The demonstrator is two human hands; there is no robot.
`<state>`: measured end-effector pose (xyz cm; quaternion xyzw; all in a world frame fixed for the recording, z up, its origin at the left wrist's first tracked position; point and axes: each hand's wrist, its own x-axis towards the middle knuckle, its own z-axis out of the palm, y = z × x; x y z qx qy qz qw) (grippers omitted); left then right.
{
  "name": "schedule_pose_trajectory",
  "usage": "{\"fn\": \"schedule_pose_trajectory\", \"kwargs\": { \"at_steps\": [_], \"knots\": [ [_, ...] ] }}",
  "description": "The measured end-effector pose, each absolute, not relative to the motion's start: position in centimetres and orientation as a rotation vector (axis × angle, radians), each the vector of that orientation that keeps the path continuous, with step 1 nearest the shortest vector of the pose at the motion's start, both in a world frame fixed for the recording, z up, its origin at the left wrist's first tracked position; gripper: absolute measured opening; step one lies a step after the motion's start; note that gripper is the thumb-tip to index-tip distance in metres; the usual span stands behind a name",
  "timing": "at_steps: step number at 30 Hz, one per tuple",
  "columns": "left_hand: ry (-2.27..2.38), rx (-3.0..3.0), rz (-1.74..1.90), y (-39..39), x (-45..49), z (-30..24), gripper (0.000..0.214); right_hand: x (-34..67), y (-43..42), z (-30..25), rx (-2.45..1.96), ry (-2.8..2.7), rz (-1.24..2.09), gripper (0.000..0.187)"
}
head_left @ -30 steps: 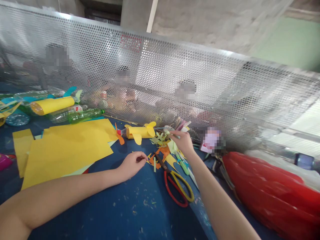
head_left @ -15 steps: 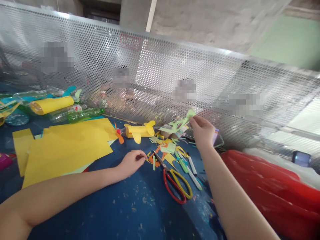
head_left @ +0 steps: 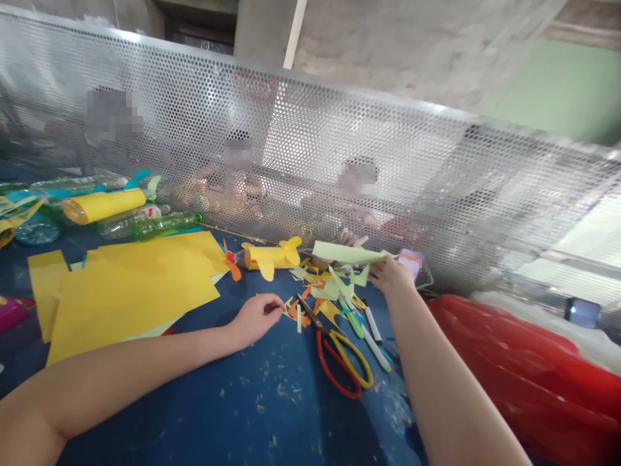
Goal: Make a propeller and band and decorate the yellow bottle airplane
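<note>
Right hand (head_left: pixel 392 275) grips pale green paper (head_left: pixel 347 252) beyond the scissors (head_left: pixel 321 327)

The pale green paper is thin and matte, with a broad, fairly straight-edged part and narrow, ragged offcuts hanging beneath its right half; whether these are joined to it cannot be told. It is beyond the scissors, above a heap of scraps (head_left: pixel 317 285) in green, yellow and orange. The right hand, farther off and to the right of the scissors, pinches its right end. The left hand (head_left: pixel 257 317) rests to the left of the scissors, fingers loosely curled; whether they close on anything cannot be told.

The scissors, with one red and one yellow handle, lie on a blue table (head_left: pixel 194 408) flecked with small bits. Markers (head_left: pixel 373 321) lie just to their right, and a red plastic bag (head_left: pixel 528 369) well to the right. To their left, past the left hand, yellow sheets (head_left: pixel 136 285) overlap; beyond them and to the left lies a yellow-wrapped bottle (head_left: pixel 272 257) with paper fins. Farther beyond the scissors, a perforated metal screen (head_left: pixel 301 155) crosses the room, people blurred behind it, under a concrete wall (head_left: pixel 412 52).

The paper's long axis runs sideways beyond the scissors, dipping slightly toward the right hand; its broad free end points left.
</note>
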<state>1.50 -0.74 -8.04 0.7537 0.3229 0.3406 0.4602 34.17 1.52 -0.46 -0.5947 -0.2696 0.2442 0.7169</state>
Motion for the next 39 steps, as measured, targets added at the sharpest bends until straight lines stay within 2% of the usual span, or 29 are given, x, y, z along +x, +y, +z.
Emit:
{"fn": "schedule_pose_trajectory", "kwargs": {
  "at_steps": [6,13,24,28,35,39],
  "knots": [
    [0.796,1.870,0.839,-0.7,1.5,-8.0,0.014,34.6,1.4,-1.5,-1.363,-0.420,0.590,0.032],
    [0.779,1.883,0.857,-0.6,1.5,-8.3,0.013,34.1,2.4,-1.9,-1.310,-0.368,0.461,0.009],
    [0.777,1.890,0.848,-0.6,1.5,-8.3,0.012,31.3,1.1,-1.8,-1.335,-0.526,0.618,0.030],
    [0.769,1.876,0.849,-0.6,1.5,-8.3,0.013,31.0,0.8,-1.5,-1.424,-0.585,0.671,0.032],
    [0.755,1.869,0.865,-0.4,1.6,-8.7,0.013,32.1,0.4,0.7,-1.449,-0.558,0.600,0.023],
    [0.745,1.825,0.861,-0.4,1.7,-8.8,0.012,31.8,-0.3,1.1,-1.430,-0.568,0.700,0.011]
  ]
}}
